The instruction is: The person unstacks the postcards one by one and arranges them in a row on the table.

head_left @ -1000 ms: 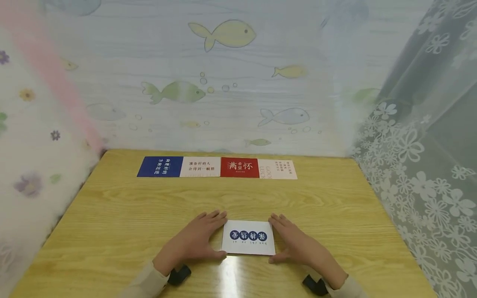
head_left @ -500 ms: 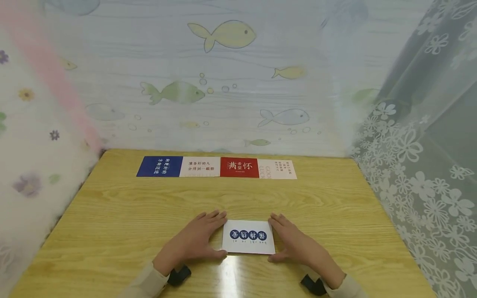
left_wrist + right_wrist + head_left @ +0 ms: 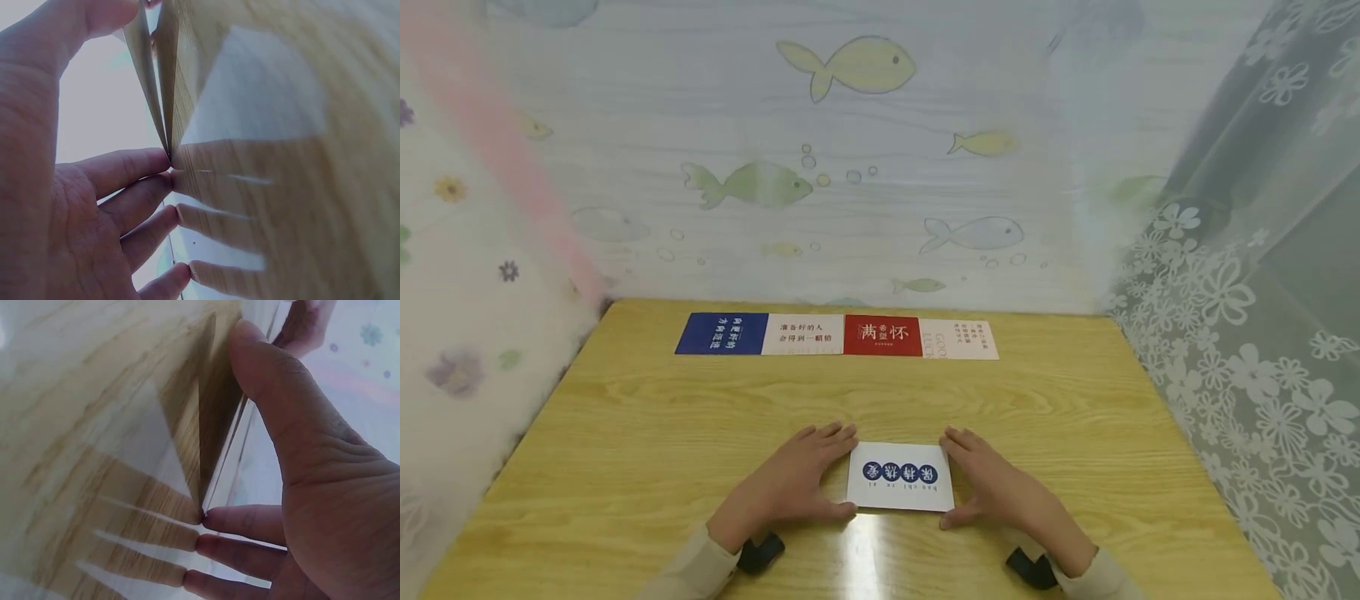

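Note:
A white card [image 3: 900, 497] with blue circles and upside-down characters lies on the wooden table between both hands. My left hand [image 3: 796, 482] is at its left side, the thumb by the near corner and the index fingertip at the far corner. On the opposite side, my right hand [image 3: 1000, 490] mirrors this with thumb and index finger at the right corners. In the left wrist view, extended fingers [image 3: 134, 164] rest with their tips on the tabletop. The right wrist view shows the card's edge [image 3: 226, 453] reaching the index fingertip.
At the back of the table [image 3: 700, 417] several cards lie side by side in a row: a blue card [image 3: 722, 334], a cream card [image 3: 803, 336], a red card [image 3: 882, 337] and a pale card [image 3: 959, 340]. Fish-patterned fabric [image 3: 760, 250] hangs behind; lace [image 3: 1247, 375] borders the right.

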Demonstrator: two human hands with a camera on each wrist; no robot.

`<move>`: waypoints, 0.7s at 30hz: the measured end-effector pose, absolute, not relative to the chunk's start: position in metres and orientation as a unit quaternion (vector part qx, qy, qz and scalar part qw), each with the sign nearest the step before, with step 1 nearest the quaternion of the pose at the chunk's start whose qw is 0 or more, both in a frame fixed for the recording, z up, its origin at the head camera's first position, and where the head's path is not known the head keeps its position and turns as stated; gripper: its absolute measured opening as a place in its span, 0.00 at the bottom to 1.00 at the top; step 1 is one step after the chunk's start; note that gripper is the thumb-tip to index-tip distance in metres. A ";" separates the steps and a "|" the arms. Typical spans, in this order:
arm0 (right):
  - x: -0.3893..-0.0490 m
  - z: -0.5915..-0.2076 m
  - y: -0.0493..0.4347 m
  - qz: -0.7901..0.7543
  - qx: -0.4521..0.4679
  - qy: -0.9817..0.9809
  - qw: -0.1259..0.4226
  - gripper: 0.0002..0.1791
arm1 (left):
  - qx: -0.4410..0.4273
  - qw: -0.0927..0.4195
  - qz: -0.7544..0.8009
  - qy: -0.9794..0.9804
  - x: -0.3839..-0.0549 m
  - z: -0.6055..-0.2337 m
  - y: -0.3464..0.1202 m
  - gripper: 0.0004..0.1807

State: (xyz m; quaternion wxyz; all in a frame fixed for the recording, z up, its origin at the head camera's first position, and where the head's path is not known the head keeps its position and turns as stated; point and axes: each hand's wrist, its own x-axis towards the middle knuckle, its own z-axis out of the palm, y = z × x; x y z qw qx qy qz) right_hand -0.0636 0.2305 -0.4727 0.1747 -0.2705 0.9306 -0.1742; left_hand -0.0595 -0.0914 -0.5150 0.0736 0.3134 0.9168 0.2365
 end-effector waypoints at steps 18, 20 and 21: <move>-0.065 -0.472 0.233 -0.183 -0.277 0.927 0.176 0.57 | 0.307 0.082 0.253 0.914 -0.062 -0.518 -0.092 0.50; -0.064 -0.472 0.233 -0.182 -0.279 0.928 0.168 0.56 | 0.303 0.084 0.253 0.915 -0.062 -0.518 -0.092 0.50; -0.063 -0.473 0.232 -0.182 -0.279 0.928 0.164 0.55 | 0.302 0.086 0.253 0.915 -0.062 -0.518 -0.092 0.50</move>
